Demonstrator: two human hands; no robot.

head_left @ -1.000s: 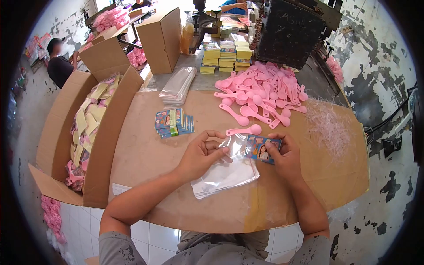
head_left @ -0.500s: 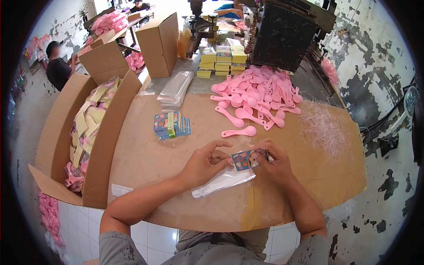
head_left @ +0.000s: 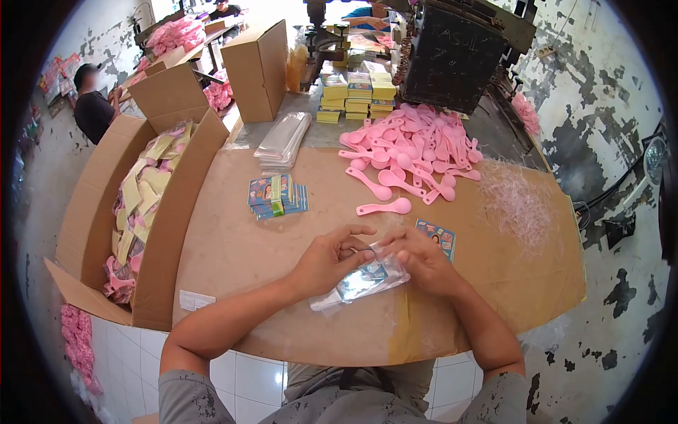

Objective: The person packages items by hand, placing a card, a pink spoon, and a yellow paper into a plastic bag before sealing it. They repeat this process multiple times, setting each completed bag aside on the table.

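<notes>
A clear plastic bag (head_left: 392,280) lies slanted on the cardboard-covered table, with a blue printed card (head_left: 361,281) inside it. My left hand (head_left: 330,260) pinches the bag near its upper opening, thumb against curled fingers. At the bag's right end, my right hand (head_left: 422,263) touches the opening with thumb and fingers a little apart; slight blur softens its fingertips. Another printed card (head_left: 443,239) rests just behind my right hand, partly covered by it. Beyond my hands is a loose pink measuring spoon (head_left: 384,207), and farther back a heap of pink spoons (head_left: 417,145).
Blue card stacks (head_left: 277,196) and a pile of clear bags (head_left: 282,143) sit left of centre. An open carton (head_left: 164,233) of packed pieces stands left. Plastic shreds (head_left: 519,205) lie right. Black machinery (head_left: 452,56) stands behind. A person (head_left: 93,106) works at far left.
The blue card has gone from my right fingers into the clear bag. My right hand has shifted slightly left to the bag's opening. A second card now shows behind it.
</notes>
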